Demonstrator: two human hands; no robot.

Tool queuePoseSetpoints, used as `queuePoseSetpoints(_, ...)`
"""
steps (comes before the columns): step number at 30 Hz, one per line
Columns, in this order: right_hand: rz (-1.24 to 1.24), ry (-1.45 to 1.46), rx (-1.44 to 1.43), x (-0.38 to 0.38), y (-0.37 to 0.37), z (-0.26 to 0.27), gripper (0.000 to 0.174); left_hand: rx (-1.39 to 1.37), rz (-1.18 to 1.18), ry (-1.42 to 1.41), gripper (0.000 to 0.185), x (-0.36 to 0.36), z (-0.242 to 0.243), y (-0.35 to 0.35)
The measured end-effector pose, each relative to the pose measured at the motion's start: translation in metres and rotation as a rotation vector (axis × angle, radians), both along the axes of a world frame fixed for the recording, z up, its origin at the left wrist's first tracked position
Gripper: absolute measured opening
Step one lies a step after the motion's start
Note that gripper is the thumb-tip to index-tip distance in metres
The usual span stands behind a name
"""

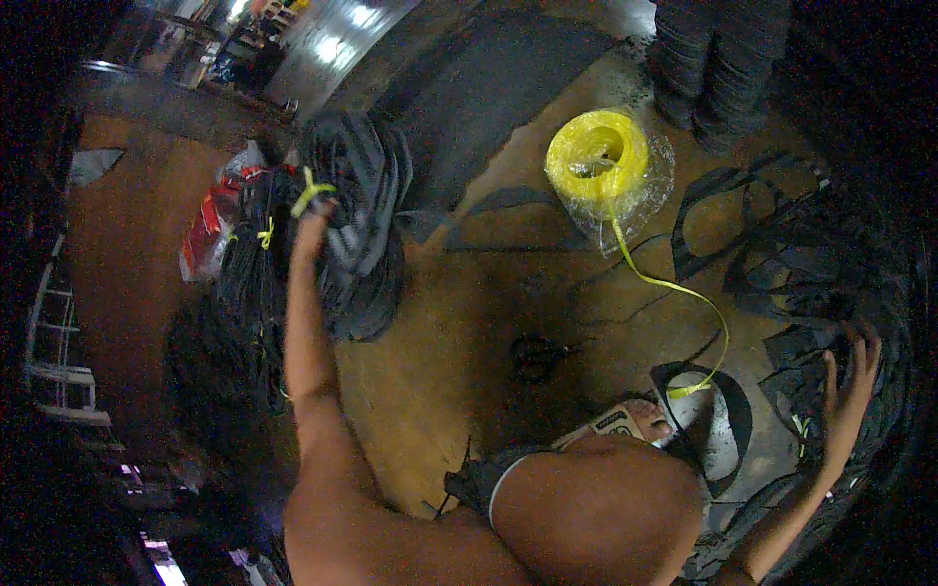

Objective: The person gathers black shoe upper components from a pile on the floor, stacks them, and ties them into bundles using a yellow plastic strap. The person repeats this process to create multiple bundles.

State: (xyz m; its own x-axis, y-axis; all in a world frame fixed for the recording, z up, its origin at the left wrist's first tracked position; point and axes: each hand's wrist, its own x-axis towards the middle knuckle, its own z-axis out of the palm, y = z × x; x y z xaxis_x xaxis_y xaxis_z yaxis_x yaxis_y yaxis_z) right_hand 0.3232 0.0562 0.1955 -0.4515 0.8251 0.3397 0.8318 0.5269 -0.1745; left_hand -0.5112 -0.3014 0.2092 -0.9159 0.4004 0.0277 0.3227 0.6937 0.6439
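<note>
My left hand [316, 212] reaches out at the left, closed on a dark bundle at its yellow plastic tie [308, 192]; the bundle of black strips [363, 198] hangs or lies beside it, partly blurred. On the right, my right hand [850, 373] has its fingers spread above a heap of black cut material [799, 278], with nothing seen in it. Between them, a roll of yellow plastic twine [599, 157] in clear wrap lies on the brown floor, its loose end curving down to a black ring-shaped piece [740, 439] near my knee.
More tied black bundles [253, 293] lie at the left by a red and clear plastic bag [209, 227]. A black sheet [484, 102] spreads ahead, with ribbed black stacks [722, 66] at upper right. A small dark coil [538, 357] lies on the floor.
</note>
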Motion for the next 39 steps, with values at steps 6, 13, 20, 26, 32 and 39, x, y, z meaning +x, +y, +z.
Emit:
queuePoseSetpoints(6,-0.072,-0.023,-0.154,0.012,-0.008,-0.014,0.046,-1.015,0.101,0.003,0.086,0.020,-0.266,0.009)
queuePoseSetpoints(13,-0.152,-0.114,-0.206,0.048,-0.020,-0.024,0.046,-0.791,0.137,0.665,0.077,0.109,-0.267,0.074)
queuePoseSetpoints(20,-0.204,0.087,-0.589,0.053,-0.043,-0.062,0.050,-0.667,-0.923,0.376,0.056,0.155,-0.286,0.109)
queuePoseSetpoints(26,-0.549,-0.130,-0.717,0.105,-0.025,-0.109,0.050,-0.458,-1.341,0.230,0.042,0.153,-0.263,0.098)
queuePoseSetpoints(32,-0.613,0.136,-0.433,0.130,-0.015,-0.131,0.049,-0.604,-0.938,-0.344,0.051,0.217,-0.194,0.091)
queuePoseSetpoints(39,-0.458,0.739,-0.770,0.086,0.033,-0.156,0.049,-0.353,-0.900,-0.247,0.044,0.288,-0.004,0.155)
